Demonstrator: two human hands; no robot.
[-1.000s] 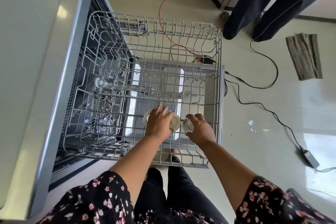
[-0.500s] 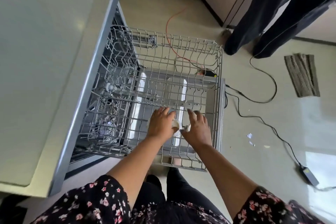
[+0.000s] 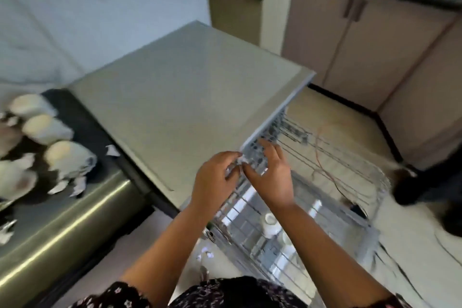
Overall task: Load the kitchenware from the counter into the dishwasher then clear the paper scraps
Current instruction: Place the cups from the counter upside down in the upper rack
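Observation:
The view is blurred. My left hand (image 3: 215,180) and my right hand (image 3: 271,175) hover side by side above the pulled-out wire rack (image 3: 380,180), near the front corner of the dishwasher top (image 3: 187,97). Neither holds anything; the left fingers are loosely curled, the right ones spread. Two small white cups (image 3: 270,225) stand in the rack below my right forearm. At far left, several white cups (image 3: 47,127) sit on the dark counter (image 3: 82,127), with white paper scraps (image 3: 112,151) among them.
A steel appliance front (image 3: 62,220) stands below the counter. More paper scraps (image 3: 205,255) lie on the floor beside the rack. A person's dark trouser legs (image 3: 425,182) stand at right, with cables on the floor. Beige cabinets (image 3: 350,32) line the back.
Both hands let go of the cups in the rack and rose, empty. My view swung up and left, bringing the counter and its cups into sight.

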